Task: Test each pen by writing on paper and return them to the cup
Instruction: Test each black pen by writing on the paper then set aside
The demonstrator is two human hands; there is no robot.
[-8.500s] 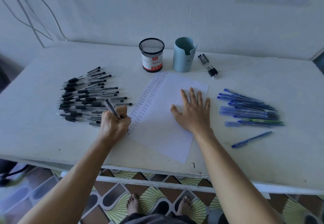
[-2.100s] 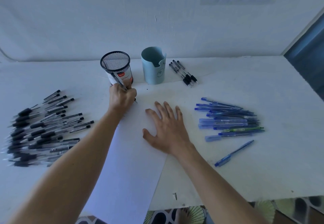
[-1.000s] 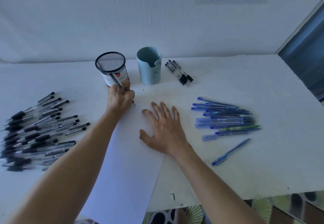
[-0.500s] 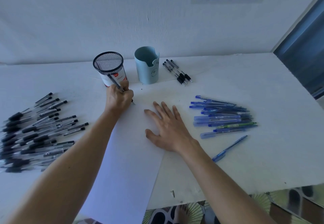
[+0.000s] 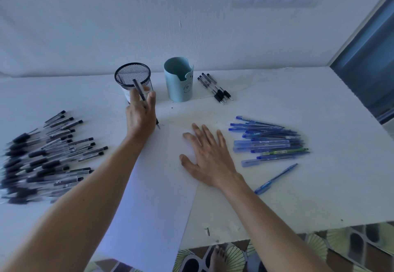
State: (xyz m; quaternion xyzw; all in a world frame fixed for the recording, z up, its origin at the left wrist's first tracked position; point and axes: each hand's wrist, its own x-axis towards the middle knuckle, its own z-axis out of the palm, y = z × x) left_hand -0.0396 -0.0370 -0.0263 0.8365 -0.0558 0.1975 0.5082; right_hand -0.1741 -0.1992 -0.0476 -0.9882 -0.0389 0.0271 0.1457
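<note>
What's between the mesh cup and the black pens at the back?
The pale blue cup stands between the mesh cup and those black pens, seen in the head view.

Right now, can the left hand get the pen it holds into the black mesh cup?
Probably yes. The left hand holds the black pen right in front of the mesh cup. The cup's mouth is open, and nothing stands between them.
</note>
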